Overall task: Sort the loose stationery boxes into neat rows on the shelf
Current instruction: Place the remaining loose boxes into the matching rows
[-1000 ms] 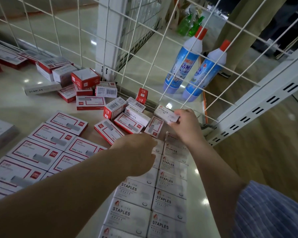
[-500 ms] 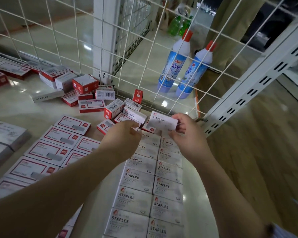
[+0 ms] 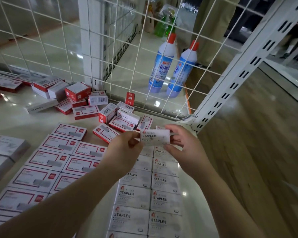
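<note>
Hands are both on one small white STAPLES box [image 3: 154, 136], held up in the air just above the far end of the two neat white columns [image 3: 149, 196] that run toward the camera on the shelf [image 3: 10, 121]. The left hand [image 3: 126, 146] pinches the box's left edge between thumb and fingertips, and the right hand [image 3: 182, 148] has its thumb and fingers curled round the right end, so it's a two-handed grip with the printed face turned up toward the camera.

So the step in hand looks like placing this box, not hunting for one. The label already reads the same way up as the ones laid down, which suggests it's been squared up and is ready to go.

Next move, by my guess, is lowering it flat onto the far end of the white columns, butted against the last box there. Can't tell which column has the open slot, since the hands and the box cover that spot. It'll need a light touch so the rows below don't get nudged out of line.

Plenty left after that: a loose pile of red and white boxes [image 3: 86, 103] sits jumbled near the wire grid [image 3: 110, 48], while the bigger red-framed boxes [image 3: 58, 158] already lie in rows to the left.
</note>
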`<action>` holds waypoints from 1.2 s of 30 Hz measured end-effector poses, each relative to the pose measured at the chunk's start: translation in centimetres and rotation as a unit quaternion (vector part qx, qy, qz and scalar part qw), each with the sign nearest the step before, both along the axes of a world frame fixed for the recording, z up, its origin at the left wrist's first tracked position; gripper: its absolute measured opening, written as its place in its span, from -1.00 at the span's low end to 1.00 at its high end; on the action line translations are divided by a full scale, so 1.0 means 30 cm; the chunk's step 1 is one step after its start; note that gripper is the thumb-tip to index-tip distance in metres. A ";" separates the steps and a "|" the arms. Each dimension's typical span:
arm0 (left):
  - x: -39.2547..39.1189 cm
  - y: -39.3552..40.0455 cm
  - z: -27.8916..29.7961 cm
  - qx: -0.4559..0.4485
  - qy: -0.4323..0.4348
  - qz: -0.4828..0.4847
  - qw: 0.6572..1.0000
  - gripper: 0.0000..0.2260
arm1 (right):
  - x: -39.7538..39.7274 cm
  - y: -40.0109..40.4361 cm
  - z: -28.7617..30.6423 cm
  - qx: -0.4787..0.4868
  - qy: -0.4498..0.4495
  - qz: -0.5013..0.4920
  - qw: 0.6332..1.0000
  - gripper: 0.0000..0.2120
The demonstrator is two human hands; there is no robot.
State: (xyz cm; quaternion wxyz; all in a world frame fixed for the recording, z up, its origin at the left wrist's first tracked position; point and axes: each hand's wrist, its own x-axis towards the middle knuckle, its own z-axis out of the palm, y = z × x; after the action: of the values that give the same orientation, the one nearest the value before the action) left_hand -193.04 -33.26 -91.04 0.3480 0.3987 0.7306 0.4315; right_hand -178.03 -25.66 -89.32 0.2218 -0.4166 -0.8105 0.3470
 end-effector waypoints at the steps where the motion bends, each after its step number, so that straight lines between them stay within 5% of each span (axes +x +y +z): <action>1: 0.004 0.001 -0.002 0.001 0.002 0.002 1.000 -0.79 | 0.002 0.001 0.001 -0.004 0.010 -0.007 1.000 -0.58; 26: 0.027 0.018 -0.037 0.014 0.026 0.016 0.999 -0.71 | 0.036 0.013 -0.015 -0.024 0.001 0.001 1.000 -0.59; 36: 0.055 0.054 -0.057 -0.013 0.245 -0.070 0.967 -0.70 | 0.076 0.109 -0.057 0.025 -0.036 -0.053 0.998 -0.70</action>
State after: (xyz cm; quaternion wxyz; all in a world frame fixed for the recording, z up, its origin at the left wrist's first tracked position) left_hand -191.40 -31.62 -92.75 0.1931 0.5380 0.7694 0.2852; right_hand -175.75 -22.38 -91.03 0.2209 -0.4658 -0.8030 0.2990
